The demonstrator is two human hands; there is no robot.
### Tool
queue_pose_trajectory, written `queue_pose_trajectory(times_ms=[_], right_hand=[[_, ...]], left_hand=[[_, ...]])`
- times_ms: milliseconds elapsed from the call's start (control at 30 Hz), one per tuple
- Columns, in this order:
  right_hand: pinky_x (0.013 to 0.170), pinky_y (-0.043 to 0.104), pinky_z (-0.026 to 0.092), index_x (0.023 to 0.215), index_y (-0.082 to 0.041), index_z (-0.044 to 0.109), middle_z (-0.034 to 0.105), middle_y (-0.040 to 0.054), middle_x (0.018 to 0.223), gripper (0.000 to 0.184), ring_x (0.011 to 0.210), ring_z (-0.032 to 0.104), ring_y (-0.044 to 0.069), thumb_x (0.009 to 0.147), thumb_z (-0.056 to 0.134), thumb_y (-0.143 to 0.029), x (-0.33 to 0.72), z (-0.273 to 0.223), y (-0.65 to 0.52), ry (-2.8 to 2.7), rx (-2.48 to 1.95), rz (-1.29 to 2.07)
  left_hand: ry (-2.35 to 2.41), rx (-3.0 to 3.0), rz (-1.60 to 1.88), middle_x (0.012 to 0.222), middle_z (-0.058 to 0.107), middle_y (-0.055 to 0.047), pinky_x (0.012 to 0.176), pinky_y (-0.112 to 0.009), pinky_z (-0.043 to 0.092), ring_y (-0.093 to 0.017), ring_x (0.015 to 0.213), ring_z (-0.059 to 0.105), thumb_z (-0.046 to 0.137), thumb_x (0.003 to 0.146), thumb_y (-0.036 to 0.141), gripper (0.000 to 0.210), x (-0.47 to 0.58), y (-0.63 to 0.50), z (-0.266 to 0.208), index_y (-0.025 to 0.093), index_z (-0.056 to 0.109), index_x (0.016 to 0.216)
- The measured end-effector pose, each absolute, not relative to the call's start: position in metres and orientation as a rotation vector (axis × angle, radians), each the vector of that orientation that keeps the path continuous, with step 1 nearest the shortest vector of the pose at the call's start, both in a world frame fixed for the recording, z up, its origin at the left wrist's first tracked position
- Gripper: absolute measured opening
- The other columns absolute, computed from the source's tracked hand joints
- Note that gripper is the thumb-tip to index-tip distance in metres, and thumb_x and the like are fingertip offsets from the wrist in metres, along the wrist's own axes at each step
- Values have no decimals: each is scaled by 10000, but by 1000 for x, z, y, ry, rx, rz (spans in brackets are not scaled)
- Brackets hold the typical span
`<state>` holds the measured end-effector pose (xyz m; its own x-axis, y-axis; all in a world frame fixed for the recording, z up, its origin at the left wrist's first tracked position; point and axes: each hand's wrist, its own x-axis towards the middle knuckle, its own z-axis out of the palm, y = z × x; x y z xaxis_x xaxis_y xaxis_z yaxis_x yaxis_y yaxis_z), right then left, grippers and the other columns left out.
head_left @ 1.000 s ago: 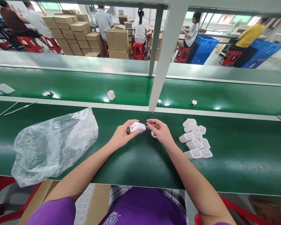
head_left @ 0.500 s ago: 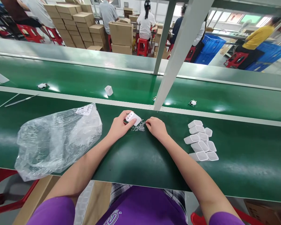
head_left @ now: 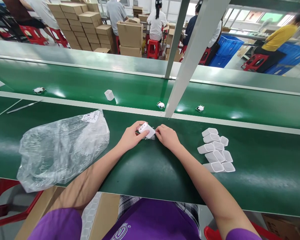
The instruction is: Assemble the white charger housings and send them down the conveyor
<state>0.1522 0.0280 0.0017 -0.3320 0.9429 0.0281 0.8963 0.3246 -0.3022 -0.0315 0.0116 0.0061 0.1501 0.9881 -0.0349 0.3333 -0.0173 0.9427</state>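
Observation:
My left hand (head_left: 129,138) is closed on a white plastic housing (head_left: 148,130), tilted, with a row of small openings in its end face. Opposite it, my right hand (head_left: 168,136) has its thumb and finger pinched together at the housing's right end; whatever is between them is too small to make out. Below the housing lies a pile of tiny clear pieces (head_left: 149,137), partly covered by it. To the right stands a group of several similar white housings (head_left: 214,156), their open ends showing.
A large clear plastic bag (head_left: 62,150) with a handwritten label lies at left. Behind a pale rail runs a green conveyor belt (head_left: 135,95) carrying a white housing (head_left: 109,95) and small circuit boards (head_left: 161,105). A slanted metal post (head_left: 183,76) rises ahead. People sit beyond.
My left hand has brought the housing rightward, over the pile and against my right fingertips. Parts on the belt have shifted left, and one board has come out from behind the post.

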Motion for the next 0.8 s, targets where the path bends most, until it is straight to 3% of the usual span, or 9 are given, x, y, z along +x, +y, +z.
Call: queue_pose_trajectory(times_ms=[100,267,467,667,800], right_hand=[[664,227,527,942,-196,657,681,33,925,132,791,651,132,941,525,-207,164,7,15,-2212,-1542,460],[592,222,521,842,-200,636,649,16,817,120,707,613,124,922,563,-253,177,7,-9,-1829,-1136,532],[615,237,535,867,-208,637,670,45,855,144,720,622,132,949,524,-241,179,-4,-11,-1912,-1107,307],[580,226,555,927,-211,671,679,46,918,129,660,607,109,940,551,-255,185,-6,-11,-1896,-1092,415],[620,236,564,854,-225,703,690,36,892,145,726,634,122,926,579,-246,187,2,-15,-1860,-1063,451]], left_hand=[[1138,1341,904,933,724,-54,741,-305,576,-185,832,675,698,730,418,410,-25,7,8,159,640,1043],[923,1183,844,1056,725,-88,740,-306,570,-196,877,668,733,688,374,408,-17,-4,12,158,656,1025],[955,1140,789,942,729,-84,680,-291,550,-197,816,661,733,666,393,392,-14,-7,9,163,650,973],[935,1199,778,935,724,-59,740,-280,534,-173,820,649,716,711,371,345,-13,-6,3,179,648,990],[969,1252,765,884,724,-58,722,-287,532,-182,791,653,701,719,410,359,-14,-7,5,175,642,984]])
